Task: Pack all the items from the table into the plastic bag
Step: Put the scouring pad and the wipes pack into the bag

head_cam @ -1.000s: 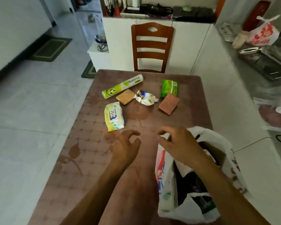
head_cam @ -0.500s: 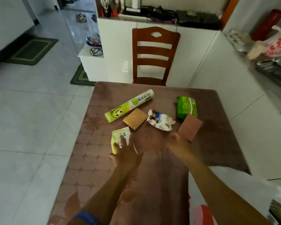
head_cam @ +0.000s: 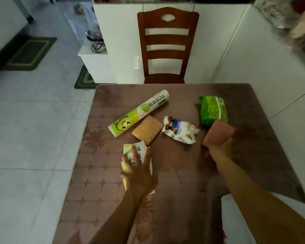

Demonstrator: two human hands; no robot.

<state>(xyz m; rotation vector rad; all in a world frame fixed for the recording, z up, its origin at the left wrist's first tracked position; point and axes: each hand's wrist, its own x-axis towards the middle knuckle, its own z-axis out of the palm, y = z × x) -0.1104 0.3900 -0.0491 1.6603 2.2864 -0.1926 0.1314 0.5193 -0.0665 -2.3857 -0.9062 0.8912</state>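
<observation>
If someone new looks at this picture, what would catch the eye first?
Probably the two hands at work: the left hand rests on a yellow wipes pack near the table's left side, and the right hand holds a pink waffle cloth. Behind them, a green cling-film roll lies diagonally on the brown table.

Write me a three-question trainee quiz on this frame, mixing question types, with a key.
1. True or false: the left hand lies on the wet-wipes pack.
2. Which item does the right hand grip? A) the cling-film roll B) the pink sponge cloth C) the green packet
3. Fill in: the tan sponge cloth lies between the cling-film roll and the ______ snack wrapper.

Key
1. True; its fingers spread over the pack.
2. B, at the cloth's near edge.
3. Crumpled white.
</observation>
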